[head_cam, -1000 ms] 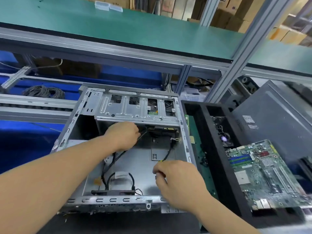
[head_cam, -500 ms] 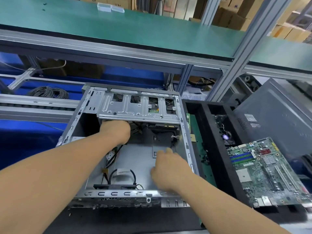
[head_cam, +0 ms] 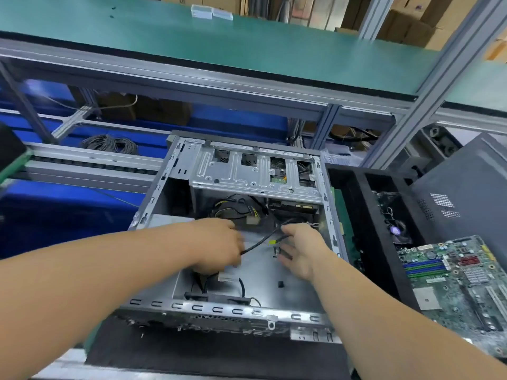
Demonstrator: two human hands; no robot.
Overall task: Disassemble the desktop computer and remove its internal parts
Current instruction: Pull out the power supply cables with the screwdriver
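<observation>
Inside, both hands deep in an open desktop case [head_cam: 323,198] lying on its side on a dark-matted counter [head_cam: 192,352]. Left hand [head_cam: 219,245] curled around one end of a black cable [head_cam: 260,242], probably to gather slack. Right hand [head_cam: 301,250] just beside it, fingertips pinching the same cable near a yellow tag [head_cam: 271,241], likely steadying the connector end so it can be freed. Beyond the hands, under the silver drive cage [head_cam: 255,174], a bundle of loose wires with a white plug [head_cam: 251,219], not yet taken out. Below the hands, near the case's front edge, a looped black lead on the metal floor. Well to the right of the right hand, an already removed motherboard [head_cam: 455,275] resting on a black tray [head_cam: 367,242], set aside to keep the working space free.
</observation>
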